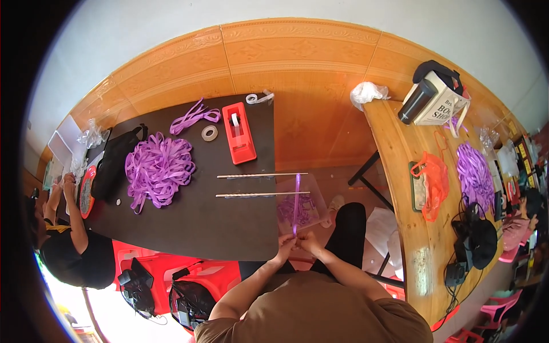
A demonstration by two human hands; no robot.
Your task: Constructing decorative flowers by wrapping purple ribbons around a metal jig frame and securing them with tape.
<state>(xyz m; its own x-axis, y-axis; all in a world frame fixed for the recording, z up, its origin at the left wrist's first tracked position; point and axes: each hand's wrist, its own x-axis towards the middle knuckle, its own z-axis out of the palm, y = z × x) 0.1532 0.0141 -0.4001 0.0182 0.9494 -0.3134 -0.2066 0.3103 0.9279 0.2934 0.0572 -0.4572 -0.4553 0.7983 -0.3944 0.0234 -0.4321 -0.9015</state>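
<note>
In front of my body both hands are close together beyond the table's right edge. My left hand [286,246] is closed in a pinch at the near end of a purple ribbon [296,208]. My right hand [310,244] is pinched at the same end, its fingertips nearly touching the left ones; the exact grip is too small to see. The ribbon runs straight away from me to two thin sticks, a far stick [262,175] and a near stick [261,195]. Both sticks lie on the dark table [223,228] and stick out past its edge.
Below the sticks stands a clear bin [286,214] with purple pieces. The table holds a ribbon heap [160,168], a red tape dispenser [239,134] and a tape roll [210,133]. A wooden table [403,171] stands right; another person [74,246] sits left.
</note>
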